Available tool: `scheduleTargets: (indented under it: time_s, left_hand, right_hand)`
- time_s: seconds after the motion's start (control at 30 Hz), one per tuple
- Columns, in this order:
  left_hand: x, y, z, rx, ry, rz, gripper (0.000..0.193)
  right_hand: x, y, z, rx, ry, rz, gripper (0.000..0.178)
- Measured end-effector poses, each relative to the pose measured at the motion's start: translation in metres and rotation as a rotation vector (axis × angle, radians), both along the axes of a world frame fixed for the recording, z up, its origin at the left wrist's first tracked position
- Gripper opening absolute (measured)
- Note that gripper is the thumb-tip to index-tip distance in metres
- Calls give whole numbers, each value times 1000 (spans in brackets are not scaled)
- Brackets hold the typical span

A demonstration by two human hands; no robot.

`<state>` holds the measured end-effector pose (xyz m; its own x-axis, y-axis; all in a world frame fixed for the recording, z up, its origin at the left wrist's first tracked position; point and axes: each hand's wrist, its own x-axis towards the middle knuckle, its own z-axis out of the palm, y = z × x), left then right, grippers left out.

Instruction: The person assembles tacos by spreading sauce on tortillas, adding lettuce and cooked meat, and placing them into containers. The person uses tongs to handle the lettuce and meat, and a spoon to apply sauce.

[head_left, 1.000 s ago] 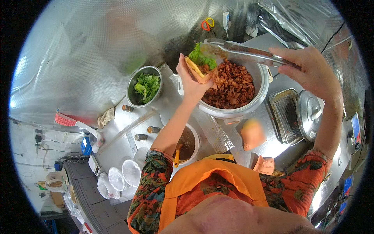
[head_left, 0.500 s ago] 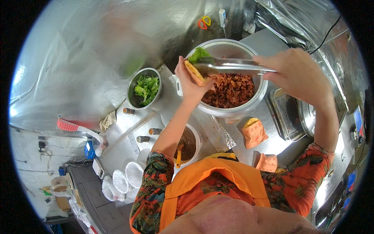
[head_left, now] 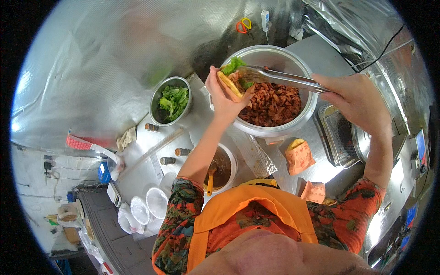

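Note:
My left hand [head_left: 224, 100] is closed round a split flatbread [head_left: 228, 85], tilted over the left side of a big round pot [head_left: 308, 114]. Green lettuce [head_left: 233, 64] pokes out of the bread's upper end, and some brown filling shows in its opening. In my right hand [head_left: 355, 96] is a pair of metal tongs [head_left: 295, 80], gripped near the handle end. The tips of the tongs reach to the bread's opening and partly cover it. Chopped brown meat [head_left: 275, 103] lies in the pot below.
Left of the pot stands a steel bowl of lettuce [head_left: 174, 101]. Nearer me are a pot of brown sauce [head_left: 222, 169] with an orange-handled brush, and two spice jars [head_left: 167, 161]. A filled orange paper sleeve [head_left: 300, 158] and a wire-mesh tray [head_left: 337, 137] lie to the right.
The tongs have turned slightly, their handle end dropping lower with my right hand. More brown filling and some green show at the bread's opening. My left hand has barely moved.

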<state>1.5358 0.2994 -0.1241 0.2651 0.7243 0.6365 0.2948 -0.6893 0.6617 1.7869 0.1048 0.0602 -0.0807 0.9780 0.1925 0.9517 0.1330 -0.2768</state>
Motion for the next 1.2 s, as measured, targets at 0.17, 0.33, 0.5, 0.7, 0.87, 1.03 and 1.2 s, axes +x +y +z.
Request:
scheduleTargets:
  time_s: [0.17,0.33,0.5,0.7,0.87,1.03,1.2]
  left_hand:
    - [5,-4,-2,-48,-27,-50,130]
    - [-13,5,-11,-213,-187,-128,128]
    - [-38,-1,-5,-431,-502,-254,128]
    - [-79,-7,-10,-437,-452,-241,121]
    - [-88,-7,-32,-455,-238,-218,123]
    - [-94,3,-61,-400,-25,-191,113]
    - [-90,5,-61,-321,104,-168,112]
  right_hand:
    - [-23,11,3,70,-155,25,36]
    - [-12,3,12,124,-10,-27,37]
    - [24,39,-44,17,-122,10,46]
    - [0,106,-136,-177,-237,6,38]
    - [-9,153,-170,-363,-208,-140,32]
    - [7,159,-156,-444,-98,-2,40]
    - [-17,156,-179,-380,-123,-78,33]
